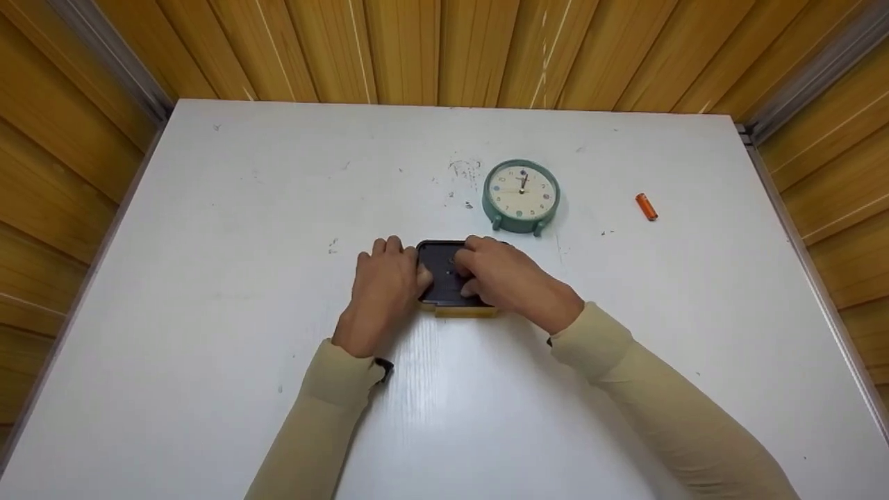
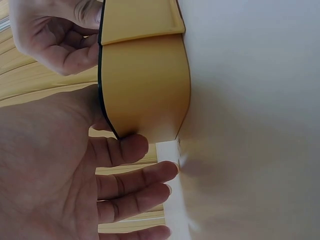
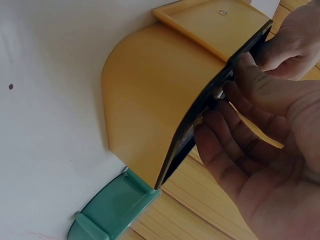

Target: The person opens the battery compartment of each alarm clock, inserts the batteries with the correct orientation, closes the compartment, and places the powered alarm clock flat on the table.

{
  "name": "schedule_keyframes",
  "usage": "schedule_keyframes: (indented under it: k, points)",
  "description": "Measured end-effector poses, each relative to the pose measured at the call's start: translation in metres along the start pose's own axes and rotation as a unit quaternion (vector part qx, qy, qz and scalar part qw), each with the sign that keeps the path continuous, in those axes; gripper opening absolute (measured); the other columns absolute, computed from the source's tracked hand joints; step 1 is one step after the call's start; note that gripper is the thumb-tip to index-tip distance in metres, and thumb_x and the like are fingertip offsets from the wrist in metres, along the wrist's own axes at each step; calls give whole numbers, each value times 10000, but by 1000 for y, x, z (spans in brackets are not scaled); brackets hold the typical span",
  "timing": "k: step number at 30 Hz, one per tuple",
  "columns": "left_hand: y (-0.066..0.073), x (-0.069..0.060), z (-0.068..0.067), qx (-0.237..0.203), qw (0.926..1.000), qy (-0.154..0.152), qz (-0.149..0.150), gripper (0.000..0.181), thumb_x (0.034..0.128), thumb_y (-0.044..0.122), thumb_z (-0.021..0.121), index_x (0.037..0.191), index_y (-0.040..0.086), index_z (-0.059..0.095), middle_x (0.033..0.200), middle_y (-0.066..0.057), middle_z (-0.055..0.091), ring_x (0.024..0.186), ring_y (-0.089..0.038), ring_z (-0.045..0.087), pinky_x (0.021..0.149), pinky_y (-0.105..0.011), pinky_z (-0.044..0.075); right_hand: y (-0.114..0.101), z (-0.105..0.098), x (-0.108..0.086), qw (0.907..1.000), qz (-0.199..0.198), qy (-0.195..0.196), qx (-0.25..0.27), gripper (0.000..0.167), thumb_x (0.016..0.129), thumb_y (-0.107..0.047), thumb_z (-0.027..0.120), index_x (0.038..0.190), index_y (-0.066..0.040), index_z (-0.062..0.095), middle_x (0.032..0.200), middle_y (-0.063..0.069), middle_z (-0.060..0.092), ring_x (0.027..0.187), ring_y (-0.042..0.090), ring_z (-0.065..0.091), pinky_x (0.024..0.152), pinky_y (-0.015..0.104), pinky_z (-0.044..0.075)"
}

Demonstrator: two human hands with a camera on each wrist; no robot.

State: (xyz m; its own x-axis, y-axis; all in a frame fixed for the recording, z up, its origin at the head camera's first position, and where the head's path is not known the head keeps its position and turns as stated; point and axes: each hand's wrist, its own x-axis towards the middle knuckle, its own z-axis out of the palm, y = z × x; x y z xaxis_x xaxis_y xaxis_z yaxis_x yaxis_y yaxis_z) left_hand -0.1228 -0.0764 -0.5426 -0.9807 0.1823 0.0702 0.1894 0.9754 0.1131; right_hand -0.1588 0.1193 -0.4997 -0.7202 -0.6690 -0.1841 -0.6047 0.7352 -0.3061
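Two Hands Work Over a Black-Backed Yellow Case

Seen from the head, a person in pale sleeves bends both hands to a yellow case lying on a white table, its black panel facing up. The left hand grips the case's left edge, thumb over the panel; the right hand reaches across from the other side, fingers bent down onto the black surface. Just beyond the case lies a green clock, dial up (both dark hands point near the top), with an orange battery well apart to its right. Wood-look panelling rises behind the table.

From the left wrist, the left thumb goes behind the dark rim while the index fingertip presses the curved yellow wall, pinching the case between them; the remaining three fingers stretch out, spread apart. The right hand's curled fingers show at the top.

From the right wrist, the right thumb rests at the black rim and the fingers curl in toward the panel; whether they pinch any small part cannot be told. The green clock's side shows past the end of the case.
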Motion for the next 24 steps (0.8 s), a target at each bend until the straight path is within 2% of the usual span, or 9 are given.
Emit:
schedule_keyframes:
  k: [7,16,21,24]
  points:
    - [0,0,1,-51,9999,143,32,356,1082,305,572,1034,-8,735,973,-165,613,962,-332,600,787,-495,554,2,1,-1,10000,9,37,50,166,948,-155,824,1044,-55,732,1033,84,600,976,284,593,920,443,519]
    - [0,-1,4,-38,9999,90,48,337,1081,299,574,1039,5,734,959,-153,600,938,-319,586,782,-490,551,4,1,-4,9996,-214,92,159,151,927,-114,838,994,-49,720,1010,83,604,952,275,603,904,443,528]
    - [-1,0,3,-107,9999,111,68,317,1071,276,580,1041,0,733,961,-159,606,937,-325,586,779,-496,550,4,1,-5,9995,-111,135,270,140,932,-98,831,1009,-45,727,1022,87,612,960,271,607,908,432,530]
    - [-2,0,1,-147,9998,95,59,315,1067,272,584,1053,-3,737,968,-162,609,945,-328,587,786,-501,551,4,3,-6,9990,-54,291,339,142,933,-112,833,1013,-51,734,1021,81,612,966,273,603,914,437,528]
